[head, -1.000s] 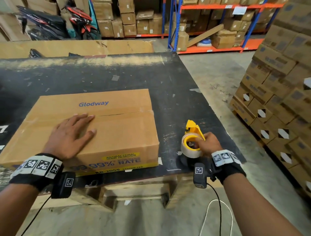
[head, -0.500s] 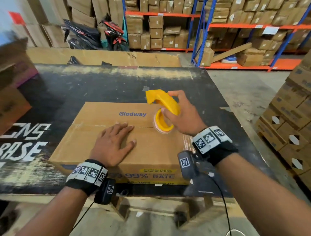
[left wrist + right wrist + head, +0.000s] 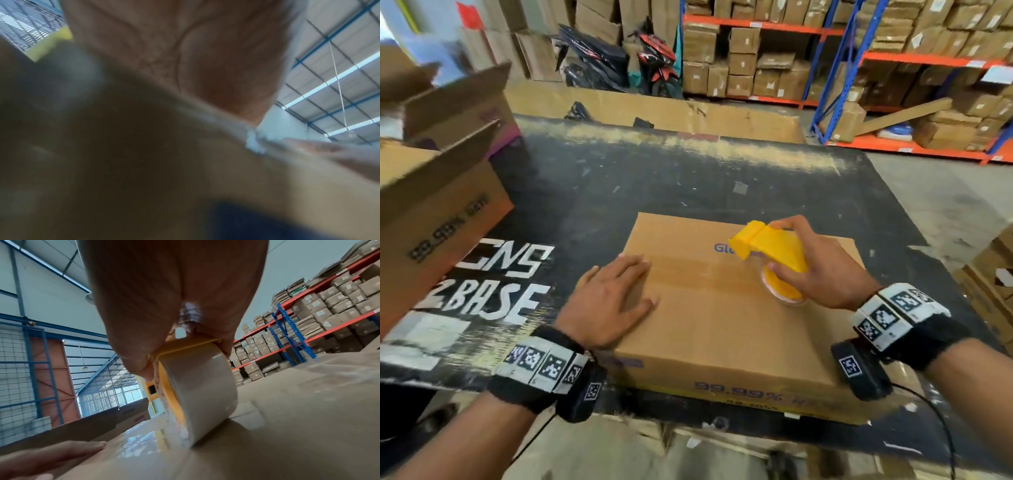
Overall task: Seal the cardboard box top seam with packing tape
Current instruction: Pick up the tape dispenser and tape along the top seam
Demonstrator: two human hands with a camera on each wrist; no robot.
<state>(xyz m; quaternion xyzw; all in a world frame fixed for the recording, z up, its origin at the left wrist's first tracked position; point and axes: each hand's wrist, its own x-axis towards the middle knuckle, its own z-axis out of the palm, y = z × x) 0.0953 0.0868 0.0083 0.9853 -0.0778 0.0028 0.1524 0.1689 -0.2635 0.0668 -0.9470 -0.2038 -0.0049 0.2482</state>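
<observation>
A brown cardboard box (image 3: pixel 722 329) printed "Glodway" lies on the black table (image 3: pixel 688 178). Its top seam (image 3: pixel 705 270) runs left to right. My left hand (image 3: pixel 613 294) lies flat with straight fingers on the box's left end, fingertips at the seam. My right hand (image 3: pixel 822 270) grips a yellow tape dispenser (image 3: pixel 770 243) over the seam, right of the middle. In the right wrist view its clear tape roll (image 3: pixel 197 386) rests on the box top (image 3: pixel 308 402). A glossy strip (image 3: pixel 139 446) lies between the roll and my left fingers (image 3: pixel 51 456). The left wrist view is blurred: palm (image 3: pixel 174 48) against cardboard.
An open cardboard box (image 3: pixel 438 205) stands at the table's left edge. Stacked cartons (image 3: pixel 993 274) rise on the floor to the right. Behind the table are flat cardboard, motorbikes (image 3: pixel 619 58) and orange-and-blue shelving (image 3: pixel 893 68) full of boxes.
My right hand lifted the dispenser off the table at the box's right and brought it onto the top seam. My left hand shifted to the box's left end. The view swung left.
</observation>
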